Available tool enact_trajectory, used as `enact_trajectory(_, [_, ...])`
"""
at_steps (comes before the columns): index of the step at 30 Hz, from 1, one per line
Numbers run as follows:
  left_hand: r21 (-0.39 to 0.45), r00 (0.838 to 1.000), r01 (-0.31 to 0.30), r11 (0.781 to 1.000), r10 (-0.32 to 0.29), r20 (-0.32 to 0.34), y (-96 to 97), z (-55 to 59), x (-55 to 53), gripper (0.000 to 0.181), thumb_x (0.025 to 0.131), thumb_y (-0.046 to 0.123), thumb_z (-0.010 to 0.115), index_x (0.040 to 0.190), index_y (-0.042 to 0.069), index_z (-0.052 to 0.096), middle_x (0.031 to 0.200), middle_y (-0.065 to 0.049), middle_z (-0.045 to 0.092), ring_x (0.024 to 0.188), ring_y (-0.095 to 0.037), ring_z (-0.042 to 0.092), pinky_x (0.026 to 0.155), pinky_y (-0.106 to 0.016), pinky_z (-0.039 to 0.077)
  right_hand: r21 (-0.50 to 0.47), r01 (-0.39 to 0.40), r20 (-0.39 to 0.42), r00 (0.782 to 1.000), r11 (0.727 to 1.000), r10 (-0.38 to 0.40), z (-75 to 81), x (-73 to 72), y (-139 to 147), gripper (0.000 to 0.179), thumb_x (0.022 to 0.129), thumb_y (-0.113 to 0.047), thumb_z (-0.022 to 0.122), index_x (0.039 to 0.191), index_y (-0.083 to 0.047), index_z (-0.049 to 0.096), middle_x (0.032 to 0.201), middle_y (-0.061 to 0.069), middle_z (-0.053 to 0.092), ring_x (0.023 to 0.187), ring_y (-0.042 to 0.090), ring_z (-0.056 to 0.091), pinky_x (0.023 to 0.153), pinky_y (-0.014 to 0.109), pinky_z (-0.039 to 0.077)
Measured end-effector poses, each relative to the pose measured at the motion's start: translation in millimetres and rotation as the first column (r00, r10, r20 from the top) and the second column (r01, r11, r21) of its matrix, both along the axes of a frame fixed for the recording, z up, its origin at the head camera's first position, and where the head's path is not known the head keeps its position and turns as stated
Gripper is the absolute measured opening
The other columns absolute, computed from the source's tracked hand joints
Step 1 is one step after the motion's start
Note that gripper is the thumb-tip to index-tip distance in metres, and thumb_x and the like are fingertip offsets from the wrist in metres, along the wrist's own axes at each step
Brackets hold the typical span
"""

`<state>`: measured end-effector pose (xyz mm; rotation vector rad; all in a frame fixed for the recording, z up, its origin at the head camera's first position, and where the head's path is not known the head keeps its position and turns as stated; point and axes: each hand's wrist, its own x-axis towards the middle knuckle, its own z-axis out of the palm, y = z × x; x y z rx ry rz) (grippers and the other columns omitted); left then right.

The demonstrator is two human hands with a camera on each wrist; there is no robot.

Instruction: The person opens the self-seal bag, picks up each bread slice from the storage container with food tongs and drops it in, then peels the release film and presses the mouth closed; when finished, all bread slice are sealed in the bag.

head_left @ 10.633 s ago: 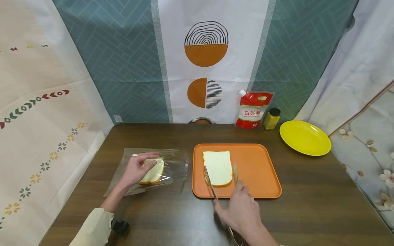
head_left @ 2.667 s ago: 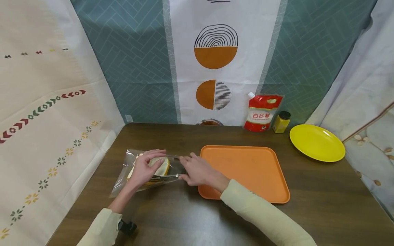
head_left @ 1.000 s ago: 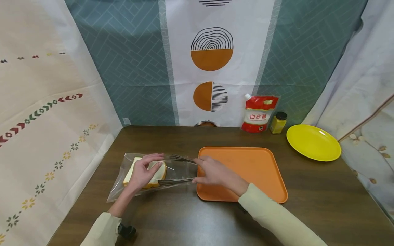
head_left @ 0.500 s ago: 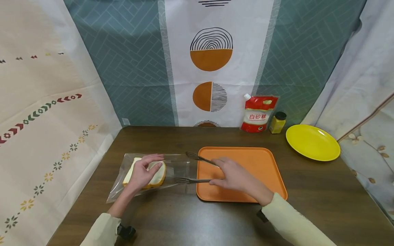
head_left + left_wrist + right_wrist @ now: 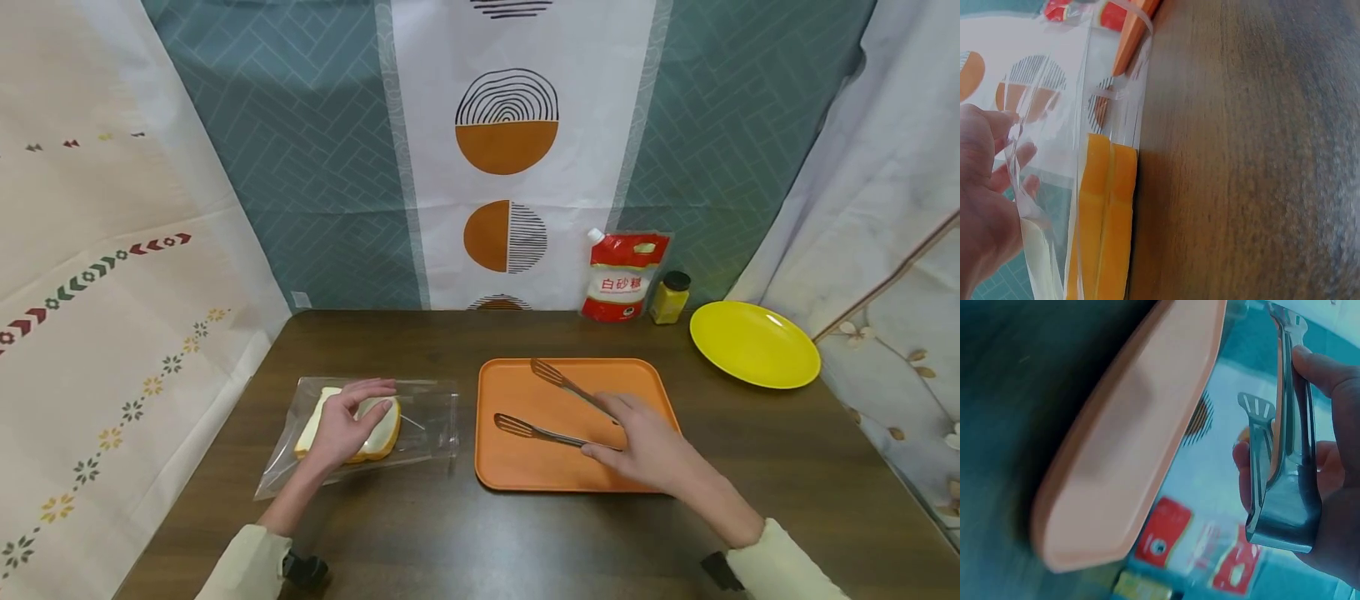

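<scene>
At the left of the table lies a clear plastic bag (image 5: 431, 417). Inside it are two bread slices (image 5: 385, 429), one on the other; their yellow crusts (image 5: 1113, 200) show side by side in the left wrist view. My left hand (image 5: 347, 425) holds up the bag's top film, thumb and fingers on either side of it. My right hand (image 5: 648, 442) grips metal tongs (image 5: 561, 437) above the orange tray (image 5: 498, 467). The tong arms stand spread with nothing between them, slotted tips toward the left; the bend (image 5: 1288, 525) of the tongs shows in the right wrist view.
Behind the tray stand a red and white sugar pouch (image 5: 624, 279) and a small yellow jar with a black lid (image 5: 670, 300). A yellow plate (image 5: 753, 346) lies at the back right. Cloth hangings (image 5: 337, 167) surround the brown table (image 5: 450, 542).
The bread slice that lay on the tray is now in the bag. My right hand has drawn the spread tongs out of the bag and rightward over the tray. The left hand stays put.
</scene>
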<state>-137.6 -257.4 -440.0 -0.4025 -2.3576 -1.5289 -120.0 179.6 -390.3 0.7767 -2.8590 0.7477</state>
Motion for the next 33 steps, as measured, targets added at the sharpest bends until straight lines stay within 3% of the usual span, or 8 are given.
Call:
enact_trajectory(7, [0.009,1.0,0.006,1.0,-0.006,-0.031,2.8,1.2,2.1,0.017,0.087,-0.011,0.07,0.104,-0.008,0.073,0.118,-0.024,0.068,0.121,-0.041,0.053,0.099,-0.012,0.036,0.01,0.15,-0.029,0.988,0.989,-0.149,4.0,14.0,44.4,0.069,0.083,-0.034,0.083,0.133,0.004,0.055,0.124,0.023,0.061,0.108,0.041,0.054,0.085,0.061,0.047])
enact_trajectory(11, [0.013,0.999,0.012,1.0,-0.012,-0.036,8.4,14.4,9.2,0.018,0.086,-0.015,0.069,0.103,-0.01,0.072,0.117,-0.03,0.066,0.12,-0.047,0.052,0.099,-0.012,0.036,-0.019,0.191,-0.136,0.972,0.981,-0.192,-0.2,20.9,68.3,0.069,0.078,-0.029,0.087,0.127,0.008,0.057,0.115,0.024,0.063,0.102,0.042,0.054,0.082,0.06,0.044])
enact_trajectory(14, [0.017,0.999,0.018,1.0,-0.018,-0.031,12.6,25.0,14.3,0.018,0.086,-0.016,0.068,0.102,-0.011,0.072,0.116,-0.032,0.065,0.119,-0.049,0.051,0.099,-0.013,0.037,-0.059,0.218,-0.225,0.948,0.974,-0.225,-7.0,26.1,81.8,0.069,0.074,-0.024,0.089,0.123,0.011,0.057,0.107,0.026,0.064,0.095,0.044,0.055,0.078,0.059,0.043])
enact_trajectory(16, [0.023,0.999,0.019,1.0,-0.019,-0.033,13.9,27.5,15.7,0.018,0.085,-0.016,0.068,0.102,-0.011,0.072,0.116,-0.032,0.065,0.119,-0.049,0.051,0.099,-0.013,0.037,-0.078,0.26,-0.242,0.932,0.962,-0.272,-10.8,30.3,88.2,0.069,0.073,-0.024,0.088,0.123,0.012,0.056,0.104,0.028,0.062,0.092,0.046,0.053,0.075,0.059,0.041])
enact_trajectory(27, [0.026,1.0,0.025,0.999,-0.024,-0.015,13.4,28.0,16.5,0.017,0.087,-0.014,0.068,0.103,-0.01,0.072,0.117,-0.03,0.066,0.119,-0.046,0.052,0.099,-0.014,0.038,-0.105,0.473,-0.2,0.852,0.875,-0.485,-22.2,50.7,112.0,0.073,0.078,-0.031,0.082,0.124,0.017,0.05,0.098,0.042,0.053,0.085,0.06,0.048,0.072,0.067,0.037])
enact_trajectory(33, [0.019,1.0,0.026,0.999,-0.026,-0.015,14.5,30.1,16.2,0.017,0.087,-0.014,0.068,0.103,-0.01,0.072,0.118,-0.03,0.065,0.119,-0.046,0.051,0.099,-0.013,0.038,-0.044,0.598,-0.096,0.795,0.8,-0.599,-24.9,58.6,121.1,0.074,0.086,-0.038,0.075,0.124,0.019,0.047,0.104,0.046,0.05,0.09,0.064,0.045,0.073,0.069,0.037])
